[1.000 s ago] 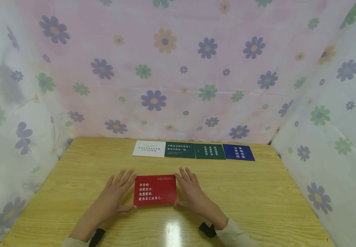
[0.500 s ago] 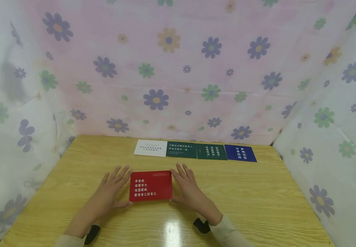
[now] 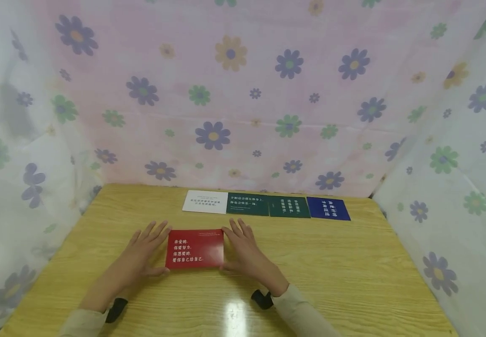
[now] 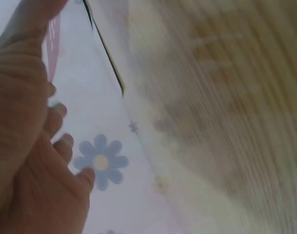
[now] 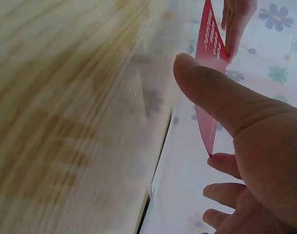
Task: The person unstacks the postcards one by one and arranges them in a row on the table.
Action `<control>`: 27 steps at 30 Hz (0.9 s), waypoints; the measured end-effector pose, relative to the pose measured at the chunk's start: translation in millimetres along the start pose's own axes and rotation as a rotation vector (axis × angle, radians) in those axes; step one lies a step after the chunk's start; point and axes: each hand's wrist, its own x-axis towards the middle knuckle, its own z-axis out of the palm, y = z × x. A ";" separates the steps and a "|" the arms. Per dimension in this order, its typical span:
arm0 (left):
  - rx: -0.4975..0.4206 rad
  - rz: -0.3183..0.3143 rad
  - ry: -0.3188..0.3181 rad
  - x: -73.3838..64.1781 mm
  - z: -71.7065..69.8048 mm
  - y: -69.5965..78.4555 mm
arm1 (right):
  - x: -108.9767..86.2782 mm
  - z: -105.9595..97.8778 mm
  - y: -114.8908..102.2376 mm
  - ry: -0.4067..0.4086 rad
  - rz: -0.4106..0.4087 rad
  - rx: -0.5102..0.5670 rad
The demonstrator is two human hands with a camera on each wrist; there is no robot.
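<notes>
A red card point(image 3: 194, 249) with white printed characters is held between both hands, over the table in the head view. My left hand point(image 3: 135, 257) holds its left edge, thumb at the near corner and index finger at the far corner. My right hand point(image 3: 249, 255) holds the right edge in the same way, its other fingers stretched out. In the right wrist view the card point(image 5: 211, 39) appears edge-on, and the thumb hides part of it. Only a sliver of the card point(image 4: 52, 44) shows behind the left hand point(image 4: 36, 136) in the left wrist view.
Along the back of the wooden table point(image 3: 352, 276) lie a white card point(image 3: 205, 201), a dark green card point(image 3: 247, 204), another green card point(image 3: 290, 206) and a blue card point(image 3: 329, 208), side by side. Flower-patterned cloth point(image 3: 243, 107) encloses the back and sides.
Both hands have moved left and slightly away with the red card between them. The row of cards at the back keeps its place on the table.
</notes>
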 end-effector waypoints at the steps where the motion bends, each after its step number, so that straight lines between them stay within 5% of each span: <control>1: -0.007 0.007 -0.001 1.4 -0.3 -3.9 | 2.9 0.4 -0.3 -0.005 -0.001 -0.003; 10: -0.085 -0.002 -0.054 17.9 -14.4 -40.3 | 37.7 3.8 -1.3 -0.032 0.007 0.002; 19: -0.082 0.000 -0.083 35.7 -25.7 -86.8 | 88.6 8.7 -9.0 -0.074 -0.013 -0.030; 27: -0.031 -0.033 -0.156 46.2 -31.1 -109.1 | 127.0 22.4 -6.3 -0.131 -0.004 -0.009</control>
